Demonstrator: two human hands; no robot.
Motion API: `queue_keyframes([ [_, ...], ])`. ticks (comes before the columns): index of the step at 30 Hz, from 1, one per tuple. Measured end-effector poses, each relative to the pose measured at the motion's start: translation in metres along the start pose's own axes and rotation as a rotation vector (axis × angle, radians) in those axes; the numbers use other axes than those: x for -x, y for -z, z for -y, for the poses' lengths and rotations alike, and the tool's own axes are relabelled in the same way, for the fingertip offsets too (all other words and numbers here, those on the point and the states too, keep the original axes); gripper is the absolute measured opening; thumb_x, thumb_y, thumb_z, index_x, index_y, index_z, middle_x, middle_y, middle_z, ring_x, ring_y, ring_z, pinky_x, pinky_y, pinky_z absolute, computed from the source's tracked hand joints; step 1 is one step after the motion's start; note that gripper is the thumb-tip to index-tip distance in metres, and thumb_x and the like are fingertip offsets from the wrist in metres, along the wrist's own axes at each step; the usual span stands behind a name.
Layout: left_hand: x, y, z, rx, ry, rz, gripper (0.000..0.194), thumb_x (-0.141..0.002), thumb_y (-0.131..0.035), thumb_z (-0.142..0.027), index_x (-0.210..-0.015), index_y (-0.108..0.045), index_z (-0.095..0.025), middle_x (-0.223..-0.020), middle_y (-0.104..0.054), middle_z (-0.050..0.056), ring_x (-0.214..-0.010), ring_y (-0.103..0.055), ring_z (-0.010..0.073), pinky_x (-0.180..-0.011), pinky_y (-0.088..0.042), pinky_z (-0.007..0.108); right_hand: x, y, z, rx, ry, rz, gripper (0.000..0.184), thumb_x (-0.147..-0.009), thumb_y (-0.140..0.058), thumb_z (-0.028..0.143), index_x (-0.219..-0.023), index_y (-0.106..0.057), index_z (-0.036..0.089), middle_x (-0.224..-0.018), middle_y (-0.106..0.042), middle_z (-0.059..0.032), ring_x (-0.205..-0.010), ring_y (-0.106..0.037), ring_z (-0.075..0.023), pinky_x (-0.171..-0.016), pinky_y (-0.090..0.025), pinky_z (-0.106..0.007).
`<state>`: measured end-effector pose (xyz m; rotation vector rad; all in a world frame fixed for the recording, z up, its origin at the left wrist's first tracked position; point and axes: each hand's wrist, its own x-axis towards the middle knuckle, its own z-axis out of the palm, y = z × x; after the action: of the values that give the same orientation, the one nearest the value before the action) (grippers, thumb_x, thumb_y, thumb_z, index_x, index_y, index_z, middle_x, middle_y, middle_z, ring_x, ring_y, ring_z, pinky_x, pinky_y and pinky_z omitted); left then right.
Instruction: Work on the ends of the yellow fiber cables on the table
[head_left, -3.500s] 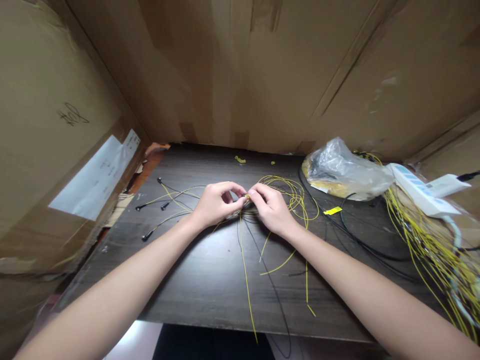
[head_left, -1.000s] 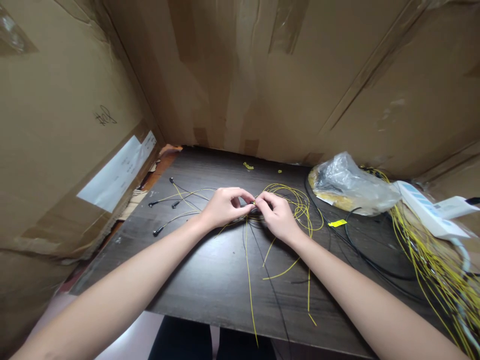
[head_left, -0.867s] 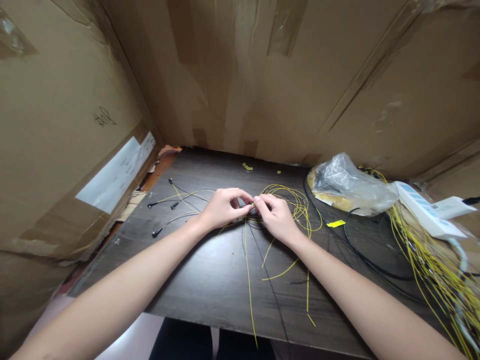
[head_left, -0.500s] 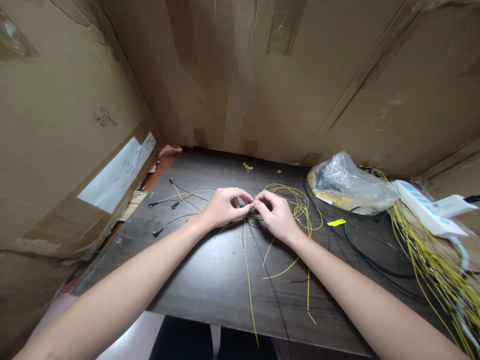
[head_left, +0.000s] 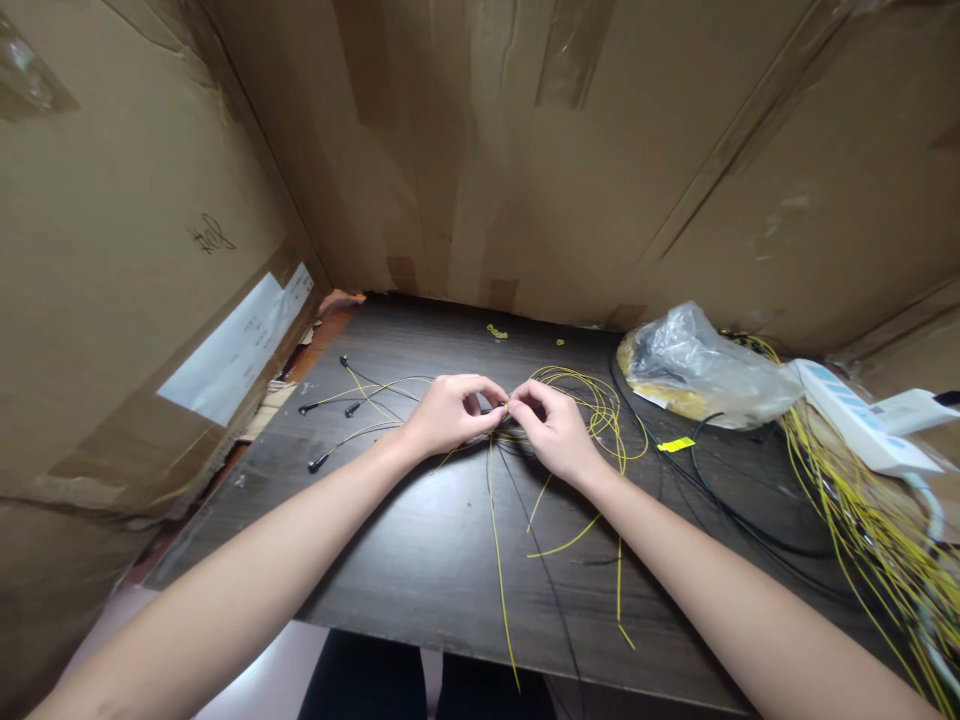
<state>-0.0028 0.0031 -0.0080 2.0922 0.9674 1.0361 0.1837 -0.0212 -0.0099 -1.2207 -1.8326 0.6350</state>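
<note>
My left hand (head_left: 457, 412) and my right hand (head_left: 553, 425) meet tip to tip over the table, each closed in a pinch. Between the fingertips shows a tiny yellow piece (head_left: 508, 404) beside a thin dark wire; its exact shape is too small to make out. Thin yellow wires (head_left: 592, 395) loop behind my right hand, and loose ends such as one yellow wire (head_left: 498, 560) trail toward the front edge. Left of my left hand lie wires ending in black connectors (head_left: 318, 463). The fingers hide where the wires cross.
Small yellow bits (head_left: 496, 332) lie at the back of the dark table (head_left: 390, 560). At right are a clear plastic bag (head_left: 705, 365), a white power strip (head_left: 862, 420), black cables with a yellow tag (head_left: 676, 445), and a yellow wire bundle (head_left: 862, 520). Cardboard walls (head_left: 465, 180) surround the table.
Almost nothing differs. Both hands keep the same pinch, and the whole view has shifted very slightly.
</note>
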Motion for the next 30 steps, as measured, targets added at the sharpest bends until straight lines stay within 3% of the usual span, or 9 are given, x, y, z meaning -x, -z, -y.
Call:
queue_keyframes([
  [7, 0.000, -0.001, 0.000, 0.042, 0.016, -0.003, 0.014, -0.082, -0.072, -0.027, -0.088, -0.077, -0.015, -0.074, -0.073, 0.002, -0.051, -0.057, 0.0076, -0.051, -0.044, 0.018, 0.001, -0.002, -0.003, 0.058, 0.002, -0.006, 0.038, -0.098, -0.047, 0.037, -0.064, -0.051, 0.020, -0.063, -0.054, -0.0006, -0.065, -0.051, -0.0163, -0.065, -0.036, -0.030],
  [13, -0.001, -0.001, -0.001, 0.072, 0.101, -0.004, 0.016, -0.080, -0.072, -0.025, -0.089, -0.077, -0.013, -0.073, -0.072, 0.002, -0.054, -0.056, 0.0082, -0.053, -0.043, 0.019, 0.000, -0.002, -0.003, 0.056, 0.043, -0.008, 0.036, -0.100, -0.047, 0.037, -0.069, -0.053, 0.020, -0.068, -0.058, -0.0016, -0.067, -0.053, -0.0167, -0.066, -0.038, -0.031],
  [15, -0.003, -0.001, 0.000, 0.106, 0.163, -0.014, 0.018, -0.079, -0.073, -0.027, -0.089, -0.077, -0.013, -0.073, -0.072, 0.003, -0.056, -0.056, 0.0089, -0.054, -0.043, 0.020, 0.002, -0.001, 0.000, 0.079, 0.123, -0.077, 0.027, -0.100, -0.048, 0.035, -0.081, -0.059, 0.019, -0.078, -0.062, -0.0038, -0.073, -0.057, -0.0180, -0.069, -0.042, -0.032],
  [18, -0.006, 0.001, 0.003, 0.174, 0.234, -0.006, 0.021, -0.078, -0.074, -0.029, -0.089, -0.077, -0.012, -0.076, -0.072, 0.004, -0.059, -0.057, 0.0097, -0.056, -0.044, 0.020, 0.008, -0.001, 0.009, 0.228, 0.378, -0.169, 0.017, -0.097, -0.050, 0.028, -0.102, -0.063, 0.017, -0.091, -0.066, -0.0076, -0.083, -0.060, -0.0214, -0.076, -0.044, -0.036],
  [21, -0.008, 0.001, 0.007, 0.260, 0.279, -0.006, 0.024, -0.076, -0.076, -0.032, -0.089, -0.076, -0.012, -0.079, -0.073, 0.005, -0.060, -0.059, 0.0102, -0.057, -0.046, 0.021, 0.017, -0.002, 0.020, 0.388, 0.664, -0.124, 0.024, -0.095, -0.052, 0.020, -0.115, -0.065, 0.016, -0.095, -0.068, -0.0093, -0.085, -0.059, -0.0228, -0.077, -0.042, -0.038],
  [23, -0.008, 0.001, 0.008, 0.294, 0.298, -0.016, 0.025, -0.076, -0.077, -0.033, -0.088, -0.075, -0.011, -0.081, -0.073, 0.005, -0.061, -0.059, 0.0103, -0.057, -0.046, 0.021, 0.021, -0.003, 0.025, 0.465, 0.775, -0.060, 0.030, -0.094, -0.053, 0.018, -0.122, -0.065, 0.015, -0.094, -0.069, -0.0090, -0.082, -0.057, -0.0223, -0.077, -0.042, -0.038],
  [30, -0.008, -0.001, 0.009, 0.305, 0.332, -0.007, 0.024, -0.077, -0.077, -0.032, -0.089, -0.075, -0.012, -0.081, -0.074, 0.005, -0.060, -0.058, 0.0096, -0.054, -0.045, 0.020, 0.022, -0.006, 0.024, 0.624, 0.790, 0.080, 0.042, -0.098, -0.051, 0.024, -0.138, -0.061, 0.015, -0.099, -0.067, -0.0122, -0.087, -0.056, -0.0242, -0.079, -0.042, -0.038],
])
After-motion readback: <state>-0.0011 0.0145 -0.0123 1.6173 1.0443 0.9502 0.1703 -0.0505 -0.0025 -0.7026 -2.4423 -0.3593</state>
